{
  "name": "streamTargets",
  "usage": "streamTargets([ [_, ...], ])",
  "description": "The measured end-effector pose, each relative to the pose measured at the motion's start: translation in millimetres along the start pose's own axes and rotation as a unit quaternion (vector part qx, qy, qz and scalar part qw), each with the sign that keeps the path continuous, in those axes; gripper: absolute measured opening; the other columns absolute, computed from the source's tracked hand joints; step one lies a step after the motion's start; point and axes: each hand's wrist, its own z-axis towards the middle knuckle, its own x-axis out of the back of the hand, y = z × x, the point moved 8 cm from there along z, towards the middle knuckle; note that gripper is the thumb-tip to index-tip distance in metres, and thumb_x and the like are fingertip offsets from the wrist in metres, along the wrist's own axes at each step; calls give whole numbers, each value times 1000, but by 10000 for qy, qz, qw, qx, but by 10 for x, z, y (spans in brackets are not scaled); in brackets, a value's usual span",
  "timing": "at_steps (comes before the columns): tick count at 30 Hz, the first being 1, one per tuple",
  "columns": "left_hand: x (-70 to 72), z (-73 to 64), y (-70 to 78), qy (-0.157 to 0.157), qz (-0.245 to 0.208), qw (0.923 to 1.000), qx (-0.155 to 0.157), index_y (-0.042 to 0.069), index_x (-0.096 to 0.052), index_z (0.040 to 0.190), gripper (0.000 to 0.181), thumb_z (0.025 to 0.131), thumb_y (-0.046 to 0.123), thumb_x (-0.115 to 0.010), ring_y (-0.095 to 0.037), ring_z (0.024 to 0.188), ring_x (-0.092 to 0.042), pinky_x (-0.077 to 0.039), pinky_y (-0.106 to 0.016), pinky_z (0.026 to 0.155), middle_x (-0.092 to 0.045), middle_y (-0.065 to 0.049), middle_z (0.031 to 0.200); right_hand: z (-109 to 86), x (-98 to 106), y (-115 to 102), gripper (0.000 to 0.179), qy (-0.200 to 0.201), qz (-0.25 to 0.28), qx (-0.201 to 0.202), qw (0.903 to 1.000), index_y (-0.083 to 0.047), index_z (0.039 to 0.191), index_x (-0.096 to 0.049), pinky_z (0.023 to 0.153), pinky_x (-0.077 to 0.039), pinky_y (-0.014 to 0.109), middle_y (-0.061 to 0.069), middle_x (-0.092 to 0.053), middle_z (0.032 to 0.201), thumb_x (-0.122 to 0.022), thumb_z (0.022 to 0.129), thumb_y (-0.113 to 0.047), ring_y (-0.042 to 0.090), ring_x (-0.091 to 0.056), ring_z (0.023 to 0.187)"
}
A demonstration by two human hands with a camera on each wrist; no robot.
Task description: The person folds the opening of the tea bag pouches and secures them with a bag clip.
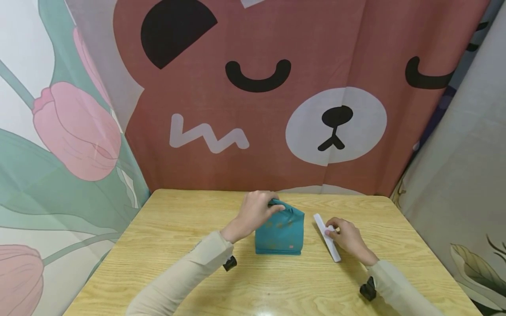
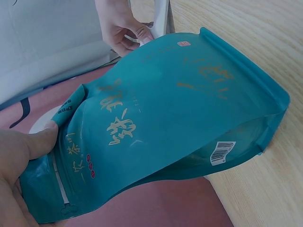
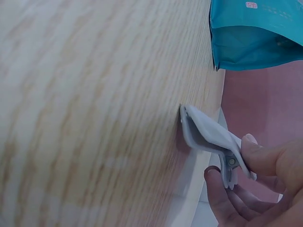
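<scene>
A teal pouch bag with gold lettering stands upright on the table in the head view. My left hand grips its top edge, and the left wrist view shows the thumb pressing on the folded top of the pouch. To the right of the bag, my right hand pinches a long white bag clip by its handle, close to the table. In the right wrist view the thumb and fingers hold the clip's grip end, and its long jaws stand slightly apart. Clip and bag do not touch.
The light wood table reaches back to a curtain printed with a brown bear. Flower-print curtains hang at the left and right sides. A small black device is strapped at the right wrist.
</scene>
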Motion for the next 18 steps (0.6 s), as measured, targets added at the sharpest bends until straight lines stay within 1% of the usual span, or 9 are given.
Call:
streamTargets([
  [5, 8, 0, 8, 42, -18, 10000, -20, 16, -75, 88, 17, 88, 33, -76, 1, 57, -50, -39, -18, 53, -66, 8, 74, -3, 6, 0, 15, -2, 137, -27, 9999, -2, 100, -68, 63, -55, 44, 24, -69, 97, -74, 88, -5, 33, -69, 78],
  [8, 17, 2, 16, 79, -23, 10000, -54, 16, -74, 87, 16, 88, 32, -76, 1, 56, -48, -39, -18, 52, -65, 8, 72, -4, 12, -7, 14, -20, 130, 7, 9999, -3, 100, -68, 62, -55, 42, 21, -69, 95, -74, 88, -7, 31, -69, 77],
  [13, 21, 0, 23, 112, -37, 9999, -94, 16, -74, 88, 16, 88, 32, -77, 0, 55, -50, -39, -19, 51, -66, 7, 74, -9, 27, -15, 13, -16, 80, 68, 9999, -4, 99, -68, 62, -54, 41, 16, -68, 92, -74, 89, -8, 27, -68, 76],
  [18, 15, -7, 23, 122, -8, 9999, -111, 15, -74, 88, 17, 87, 32, -77, 0, 55, -50, -39, -18, 51, -67, 6, 73, -18, 16, -13, 13, -27, 170, 73, 9998, -4, 99, -67, 61, -53, 37, 13, -66, 91, -73, 89, -6, 24, -67, 75],
])
